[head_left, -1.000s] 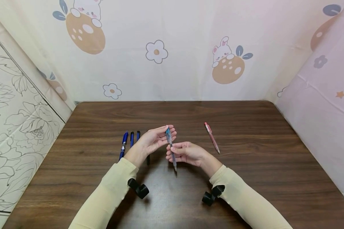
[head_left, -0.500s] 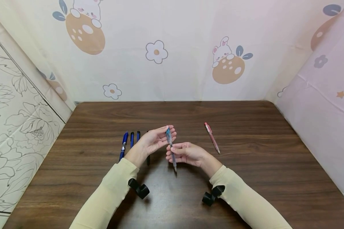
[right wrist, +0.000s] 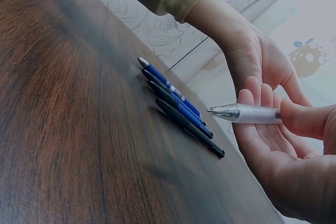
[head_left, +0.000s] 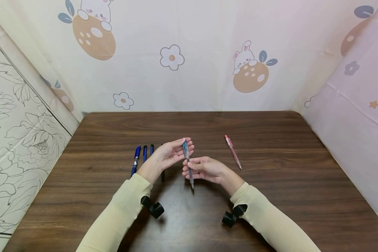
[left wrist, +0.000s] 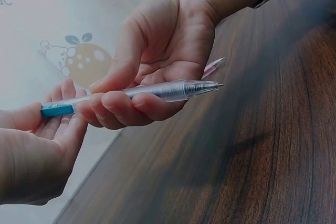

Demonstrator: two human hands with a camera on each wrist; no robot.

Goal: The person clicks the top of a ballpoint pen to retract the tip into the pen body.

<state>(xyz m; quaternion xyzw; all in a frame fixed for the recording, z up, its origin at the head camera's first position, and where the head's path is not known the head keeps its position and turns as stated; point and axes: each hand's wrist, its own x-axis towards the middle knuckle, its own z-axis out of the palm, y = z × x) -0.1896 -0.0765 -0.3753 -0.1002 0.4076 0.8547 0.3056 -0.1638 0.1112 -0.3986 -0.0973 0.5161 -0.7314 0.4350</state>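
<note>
Both hands hold one clear ballpoint pen (head_left: 190, 172) with a blue top above the table. The left hand (head_left: 170, 154) pinches its blue clip end, thumb on top and fingers beneath. Around the clear barrel, the right hand (head_left: 208, 169) grips with its thumb and fingers. In the left wrist view the pen's metal tip sticks out bare past the right fingers (left wrist: 113, 109). The right wrist view shows the same tip, with the blue end hidden behind the hands.
On the table (head_left: 271, 196), a blue pen (head_left: 136, 160), two dark-blue pens (right wrist: 181, 109) and a black pen (right wrist: 189, 128) lie side by side near the left wrist. A pink pen (head_left: 233, 152) lies to the right. A printed curtain (head_left: 204, 70) hangs behind.
</note>
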